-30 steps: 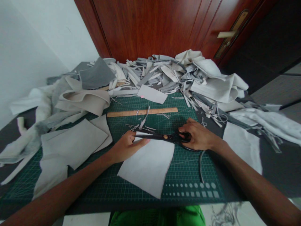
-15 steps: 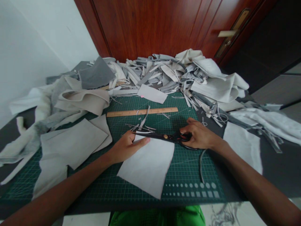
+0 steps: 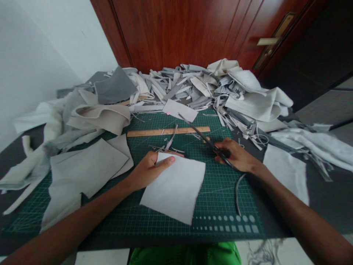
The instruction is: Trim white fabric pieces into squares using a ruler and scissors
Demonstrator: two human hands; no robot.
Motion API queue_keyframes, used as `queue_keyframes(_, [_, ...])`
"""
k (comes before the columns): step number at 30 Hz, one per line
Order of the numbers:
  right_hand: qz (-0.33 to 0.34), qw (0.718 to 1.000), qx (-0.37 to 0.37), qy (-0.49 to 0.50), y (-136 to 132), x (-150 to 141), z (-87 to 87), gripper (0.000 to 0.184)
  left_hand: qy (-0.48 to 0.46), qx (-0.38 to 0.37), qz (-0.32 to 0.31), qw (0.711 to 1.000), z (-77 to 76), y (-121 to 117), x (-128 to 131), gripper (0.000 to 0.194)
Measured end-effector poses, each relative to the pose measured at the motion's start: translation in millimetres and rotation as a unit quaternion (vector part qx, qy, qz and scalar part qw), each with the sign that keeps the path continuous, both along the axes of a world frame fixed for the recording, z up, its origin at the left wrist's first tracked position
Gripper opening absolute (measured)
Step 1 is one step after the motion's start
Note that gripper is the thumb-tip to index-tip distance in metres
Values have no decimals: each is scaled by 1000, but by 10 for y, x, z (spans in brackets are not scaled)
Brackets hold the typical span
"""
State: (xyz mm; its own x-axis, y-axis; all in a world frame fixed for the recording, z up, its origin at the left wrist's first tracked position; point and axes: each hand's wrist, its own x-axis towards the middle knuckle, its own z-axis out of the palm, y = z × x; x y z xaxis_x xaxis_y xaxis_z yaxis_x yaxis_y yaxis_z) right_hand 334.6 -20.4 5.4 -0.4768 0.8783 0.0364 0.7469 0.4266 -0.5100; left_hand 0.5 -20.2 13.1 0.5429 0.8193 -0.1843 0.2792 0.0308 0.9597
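My left hand (image 3: pixel 150 167) pinches the upper left edge of a white fabric piece (image 3: pixel 175 187), thumb on top and fingers beneath. The piece lies over a green cutting mat (image 3: pixel 220 195), its top edge slightly raised. To the right, my right hand (image 3: pixel 234 154) grips black scissors (image 3: pixel 202 135) by the handles. Their blades look closed and point up and left, apart from the fabric. Thin cut strips (image 3: pixel 171 140) lie just beyond the fabric, near a wooden ruler (image 3: pixel 168 131).
A heap of grey and white scraps (image 3: pixel 182 84) runs along the back. Grey fabric pieces (image 3: pixel 88 165) lie on the left, another white piece (image 3: pixel 285 171) on the right. A small white card (image 3: pixel 180 110) sits beyond the ruler. A grey cord (image 3: pixel 237 195) curves near my right wrist.
The scissors have come away from the fabric's top edge and swung round to point away from me. My left hand keeps its hold, and the fabric's lower edge has shifted slightly.
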Motion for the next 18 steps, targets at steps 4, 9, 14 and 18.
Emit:
queue_keyframes(4, [-6,999,-18,37,35,102,-6,11,-30,12,37,999,22,35,-23,45])
queue_keyframes(9, [53,998,-23,27,31,143,47,14,-90,19,63,994,15,92,-91,42])
queue_keyframes(14, [60,997,-37,-8,-18,139,93,23,-110,36,89,989,-39,146,-157,39])
queue_keyframes(18, [76,995,-63,1,-34,155,125,24,-99,56,106,988,-39,181,-176,40])
